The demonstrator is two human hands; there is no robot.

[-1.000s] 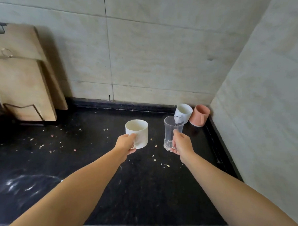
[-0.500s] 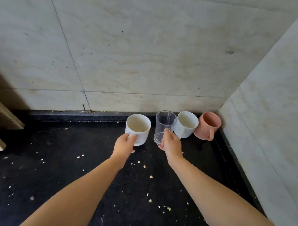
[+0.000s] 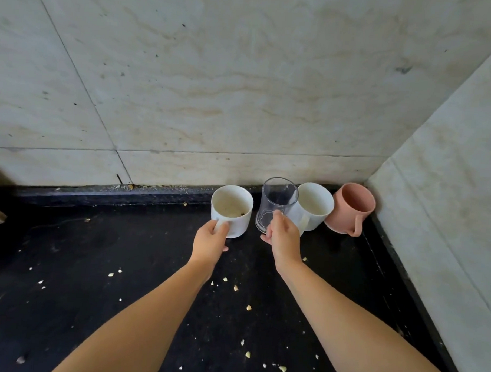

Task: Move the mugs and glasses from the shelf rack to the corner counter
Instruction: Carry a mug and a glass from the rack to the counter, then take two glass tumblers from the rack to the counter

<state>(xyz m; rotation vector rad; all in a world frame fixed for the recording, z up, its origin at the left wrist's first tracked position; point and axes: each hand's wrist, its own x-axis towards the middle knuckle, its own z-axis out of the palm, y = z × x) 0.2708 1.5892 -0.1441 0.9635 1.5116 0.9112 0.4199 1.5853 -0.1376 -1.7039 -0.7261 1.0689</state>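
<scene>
Left hand (image 3: pixel 210 238) grasps the white mug (image 3: pixel 232 210), right hand (image 3: pixel 283 238) the clear glass (image 3: pixel 275 207), both at the bench (image 3: pixel 94 277) corner. Set down carelessly, that glass might knock the second white mug (image 3: pixel 313 207) just beside it.

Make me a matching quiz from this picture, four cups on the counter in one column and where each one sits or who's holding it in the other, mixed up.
Things:
1. pink mug
2. clear glass
3. white mug with specks inside
4. other white mug

States:
A. held by the left hand
B. between the glass and the pink mug
C. nearest the wall corner
D. held by the right hand

Pairs: 1-C, 2-D, 3-A, 4-B
</scene>
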